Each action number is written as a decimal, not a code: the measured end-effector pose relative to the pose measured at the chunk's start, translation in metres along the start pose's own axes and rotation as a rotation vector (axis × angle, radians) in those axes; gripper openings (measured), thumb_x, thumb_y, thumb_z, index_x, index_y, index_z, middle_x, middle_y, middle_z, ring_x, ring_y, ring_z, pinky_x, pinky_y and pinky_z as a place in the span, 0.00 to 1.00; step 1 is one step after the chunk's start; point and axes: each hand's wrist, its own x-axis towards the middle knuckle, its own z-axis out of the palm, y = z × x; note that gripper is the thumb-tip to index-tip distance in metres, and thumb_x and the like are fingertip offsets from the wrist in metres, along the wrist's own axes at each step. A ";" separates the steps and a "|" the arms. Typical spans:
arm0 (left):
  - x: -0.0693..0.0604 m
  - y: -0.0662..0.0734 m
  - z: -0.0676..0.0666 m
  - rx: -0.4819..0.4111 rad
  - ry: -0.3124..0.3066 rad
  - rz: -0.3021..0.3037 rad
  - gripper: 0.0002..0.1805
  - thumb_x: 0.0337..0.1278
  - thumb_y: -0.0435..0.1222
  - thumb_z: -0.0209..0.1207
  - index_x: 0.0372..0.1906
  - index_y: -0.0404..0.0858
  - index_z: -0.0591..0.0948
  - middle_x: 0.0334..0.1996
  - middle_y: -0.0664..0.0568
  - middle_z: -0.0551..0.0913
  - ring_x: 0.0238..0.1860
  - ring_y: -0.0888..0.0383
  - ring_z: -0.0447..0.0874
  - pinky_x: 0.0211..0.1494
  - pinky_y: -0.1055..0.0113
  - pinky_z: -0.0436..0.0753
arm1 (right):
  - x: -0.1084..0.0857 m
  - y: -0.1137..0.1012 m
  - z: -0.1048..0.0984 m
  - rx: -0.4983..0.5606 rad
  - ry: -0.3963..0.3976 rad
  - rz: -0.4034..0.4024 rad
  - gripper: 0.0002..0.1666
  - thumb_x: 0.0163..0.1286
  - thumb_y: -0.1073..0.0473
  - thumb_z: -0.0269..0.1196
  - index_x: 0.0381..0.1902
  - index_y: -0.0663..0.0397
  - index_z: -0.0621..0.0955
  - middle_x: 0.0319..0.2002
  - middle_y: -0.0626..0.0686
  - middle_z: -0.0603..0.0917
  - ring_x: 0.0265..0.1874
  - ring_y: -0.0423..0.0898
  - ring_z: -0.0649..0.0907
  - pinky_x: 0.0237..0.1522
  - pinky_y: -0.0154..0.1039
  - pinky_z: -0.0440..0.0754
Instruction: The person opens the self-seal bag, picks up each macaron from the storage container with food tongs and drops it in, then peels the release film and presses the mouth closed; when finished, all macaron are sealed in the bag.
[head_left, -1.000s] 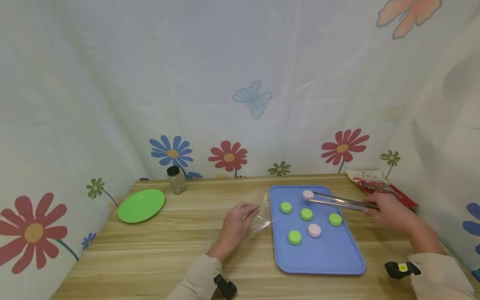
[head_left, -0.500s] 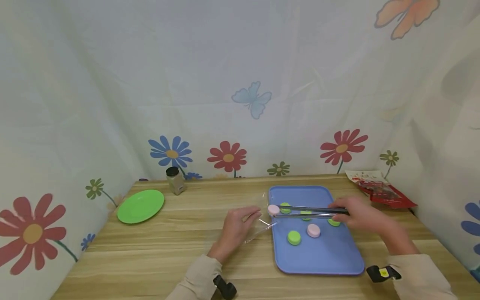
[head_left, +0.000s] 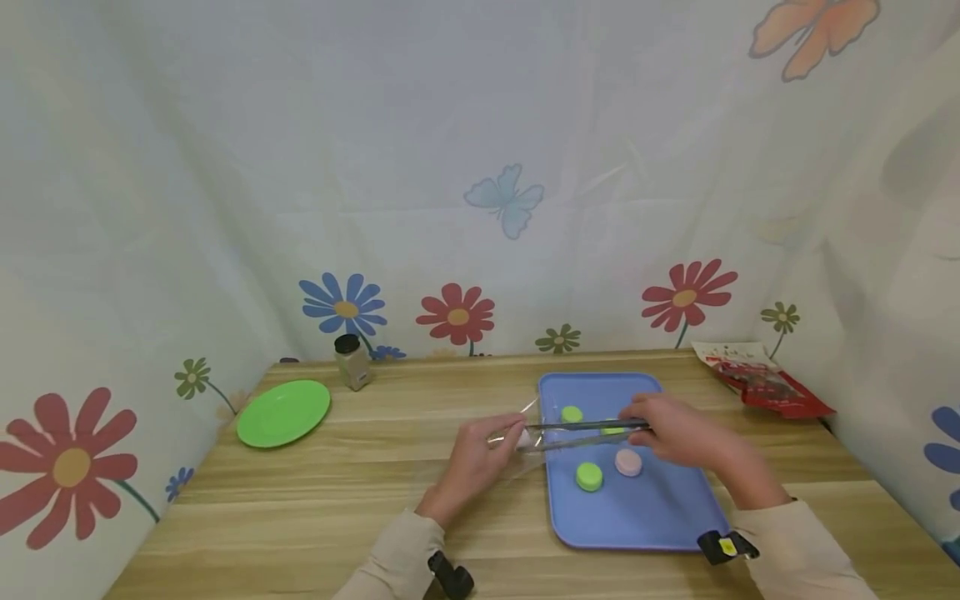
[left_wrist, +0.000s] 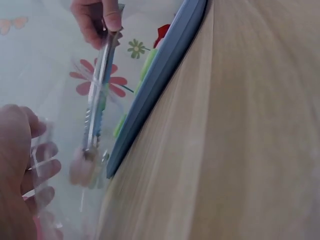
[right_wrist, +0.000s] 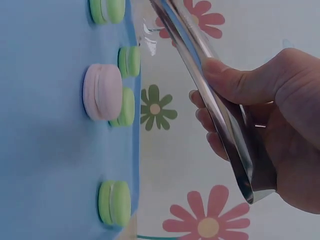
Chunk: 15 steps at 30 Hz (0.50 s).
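My left hand (head_left: 471,458) holds a clear plastic bag (left_wrist: 70,212) beside the tray's left edge, its fingers around the bag's edge. In my right hand (head_left: 678,433) is a pair of metal tongs (right_wrist: 227,125), reaching leftward over the tray. A pink macaron (left_wrist: 82,170) sits between the tong tips at the bag, seen blurred through the plastic in the left wrist view. On the blue tray (head_left: 637,521) lie another pink macaron (right_wrist: 102,92) and several green macarons (head_left: 588,477). The right hand and tongs partly cover some green ones in the head view.
A green plate (head_left: 283,414) lies at the far left of the wooden table (head_left: 300,517). Near it stands a small jar (head_left: 352,362) with a black lid. A red and white packet (head_left: 765,379) lies at the back right, by the flowered curtain (head_left: 420,167).
My right hand has moved left with the tongs, carrying the pink macaron from the tray's back to the bag. The left hand stays nearly in place with the bag.
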 end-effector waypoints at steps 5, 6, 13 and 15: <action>0.000 0.004 -0.001 -0.034 -0.027 -0.030 0.09 0.67 0.34 0.63 0.48 0.40 0.88 0.48 0.48 0.88 0.49 0.61 0.86 0.54 0.66 0.83 | 0.010 -0.011 0.003 0.026 -0.018 0.003 0.13 0.66 0.64 0.69 0.47 0.64 0.85 0.34 0.45 0.78 0.32 0.38 0.75 0.33 0.37 0.79; 0.000 0.005 -0.001 -0.036 -0.028 -0.026 0.09 0.66 0.33 0.63 0.48 0.39 0.88 0.49 0.47 0.88 0.50 0.60 0.86 0.55 0.65 0.83 | 0.013 -0.014 0.003 0.033 -0.024 0.007 0.13 0.66 0.64 0.69 0.47 0.64 0.85 0.34 0.45 0.78 0.32 0.39 0.75 0.33 0.36 0.79; 0.001 0.008 0.001 -0.003 0.013 0.058 0.09 0.63 0.33 0.66 0.46 0.37 0.89 0.47 0.48 0.88 0.51 0.58 0.86 0.56 0.65 0.82 | 0.027 -0.033 0.008 0.005 -0.038 0.020 0.14 0.66 0.64 0.69 0.48 0.63 0.85 0.34 0.46 0.78 0.30 0.38 0.74 0.32 0.37 0.78; 0.001 0.007 0.002 0.006 0.027 0.081 0.09 0.63 0.34 0.66 0.46 0.38 0.89 0.47 0.49 0.88 0.50 0.58 0.86 0.56 0.66 0.82 | 0.031 -0.037 0.011 -0.007 -0.028 0.009 0.13 0.66 0.64 0.69 0.48 0.62 0.85 0.34 0.45 0.78 0.30 0.38 0.74 0.32 0.37 0.78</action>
